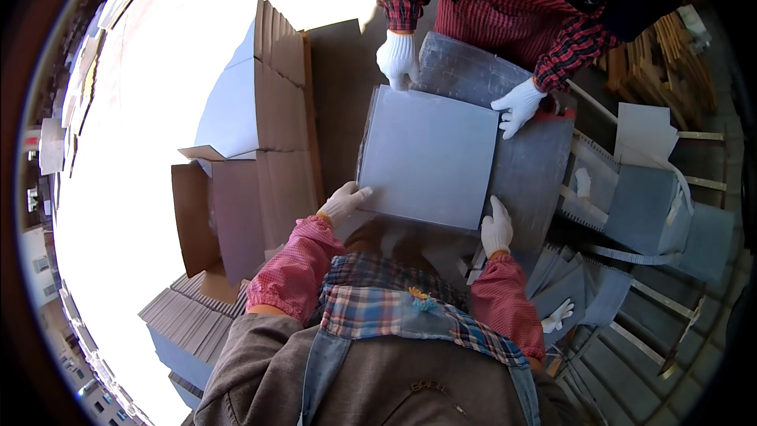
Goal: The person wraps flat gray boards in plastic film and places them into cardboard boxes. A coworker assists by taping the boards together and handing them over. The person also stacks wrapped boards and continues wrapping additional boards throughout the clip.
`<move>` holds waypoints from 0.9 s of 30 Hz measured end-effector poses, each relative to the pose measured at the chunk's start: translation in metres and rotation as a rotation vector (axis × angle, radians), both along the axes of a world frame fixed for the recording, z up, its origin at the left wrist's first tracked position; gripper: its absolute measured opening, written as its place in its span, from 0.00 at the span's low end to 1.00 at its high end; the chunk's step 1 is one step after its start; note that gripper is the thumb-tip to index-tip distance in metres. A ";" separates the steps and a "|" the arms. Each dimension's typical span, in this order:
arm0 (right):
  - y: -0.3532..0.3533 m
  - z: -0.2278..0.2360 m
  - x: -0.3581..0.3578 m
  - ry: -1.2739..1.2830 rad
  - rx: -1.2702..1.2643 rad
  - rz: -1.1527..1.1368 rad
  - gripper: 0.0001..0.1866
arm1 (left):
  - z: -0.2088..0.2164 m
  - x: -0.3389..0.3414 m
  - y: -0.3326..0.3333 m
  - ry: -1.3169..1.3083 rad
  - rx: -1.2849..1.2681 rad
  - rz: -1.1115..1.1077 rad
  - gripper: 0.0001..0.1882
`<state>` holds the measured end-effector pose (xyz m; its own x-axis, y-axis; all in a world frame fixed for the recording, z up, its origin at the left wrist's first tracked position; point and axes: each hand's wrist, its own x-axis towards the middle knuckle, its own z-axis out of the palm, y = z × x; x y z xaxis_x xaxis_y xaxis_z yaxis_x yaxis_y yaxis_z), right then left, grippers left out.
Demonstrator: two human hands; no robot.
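Observation:
A square stack of smooth grey sheets point(430, 159) lies in front of me on a dark, worn flat surface point(530, 181). My left hand point(344, 203), in a white glove, is closed on the stack's near left corner, its thumb lying on top. At the near right corner my right hand point(497, 229), also white-gloved, holds the edge with one digit pointing up along the side; its other fingers are partly hidden. Across from me, a co-worker's gloved hand point(398, 59) touches the far left corner. The co-worker's other hand point(520, 106) is beside the far right corner.
Tall bundles of folded brown cardboard point(282, 118) stand at the left, with an open cardboard flap point(193, 217) nearer me. More stacked sheets point(201, 308) are below. At right are grey sheets point(643, 197), a loose white glove point(558, 315) and slatted rails point(639, 343).

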<state>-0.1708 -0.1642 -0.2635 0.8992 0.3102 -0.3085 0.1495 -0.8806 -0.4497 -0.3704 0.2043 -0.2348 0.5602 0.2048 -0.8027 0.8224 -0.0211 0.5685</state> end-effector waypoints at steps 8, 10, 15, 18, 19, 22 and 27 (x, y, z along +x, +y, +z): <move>0.029 0.004 0.000 -0.032 -0.067 -0.039 0.32 | -0.014 0.036 -0.008 -0.005 0.045 0.174 0.43; 0.046 0.017 -0.004 -0.047 -0.152 0.040 0.34 | -0.037 0.035 -0.001 0.000 0.007 0.212 0.43; 0.039 0.013 -0.012 -0.102 -0.146 0.076 0.35 | -0.004 0.048 -0.010 0.065 0.096 0.263 0.44; 0.043 0.021 -0.013 -0.054 -0.126 0.049 0.35 | -0.020 0.044 -0.010 0.063 0.122 0.274 0.40; 0.046 0.023 -0.014 -0.023 -0.100 0.020 0.35 | -0.026 0.042 -0.011 0.058 0.137 0.285 0.39; 0.054 0.021 -0.018 0.068 -0.083 -0.105 0.35 | -0.033 0.041 -0.014 0.013 0.173 0.306 0.35; 0.054 0.005 -0.012 0.092 -0.049 -0.186 0.34 | -0.023 0.044 -0.017 -0.007 0.144 0.364 0.31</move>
